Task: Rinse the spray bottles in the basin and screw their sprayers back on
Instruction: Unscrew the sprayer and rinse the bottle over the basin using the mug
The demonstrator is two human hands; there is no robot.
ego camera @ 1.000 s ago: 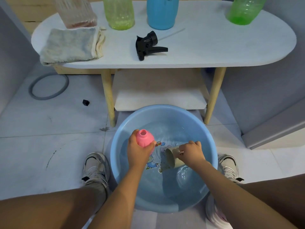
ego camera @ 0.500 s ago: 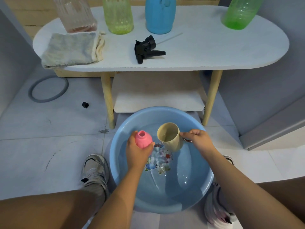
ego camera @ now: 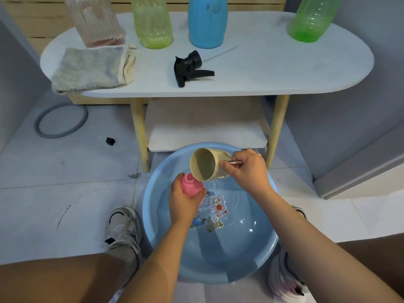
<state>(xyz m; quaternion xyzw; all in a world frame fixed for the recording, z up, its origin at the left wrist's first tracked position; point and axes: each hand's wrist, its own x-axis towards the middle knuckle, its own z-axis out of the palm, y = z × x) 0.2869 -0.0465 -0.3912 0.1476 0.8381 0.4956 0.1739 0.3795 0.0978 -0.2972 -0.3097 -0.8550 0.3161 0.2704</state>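
Note:
My left hand [ego camera: 182,201] grips a pink spray bottle [ego camera: 190,186] without its sprayer, held upright over the blue basin [ego camera: 265,243] of water on the floor. My right hand [ego camera: 248,170] holds a beige cup [ego camera: 206,164] by its metal handle, tipped on its side with its mouth just above the pink bottle's neck. A black sprayer [ego camera: 189,67] with its thin tube lies on the white table [ego camera: 284,68]. Behind it stand a clear bottle [ego camera: 97,20], a pale green bottle [ego camera: 153,20], a blue bottle [ego camera: 206,20] and a green bottle [ego camera: 312,18].
A folded grey cloth [ego camera: 91,68] lies on the table's left end. The table's wooden legs [ego camera: 140,132] and lower shelf [ego camera: 205,125] stand just behind the basin. A grey ring [ego camera: 61,120] and a small black cap [ego camera: 110,141] lie on the tiled floor. My shoes [ego camera: 123,226] flank the basin.
My right hand lifted the cup out of the basin water, raised it and tipped it toward the pink bottle's neck. My left hand kept the bottle nearly in place.

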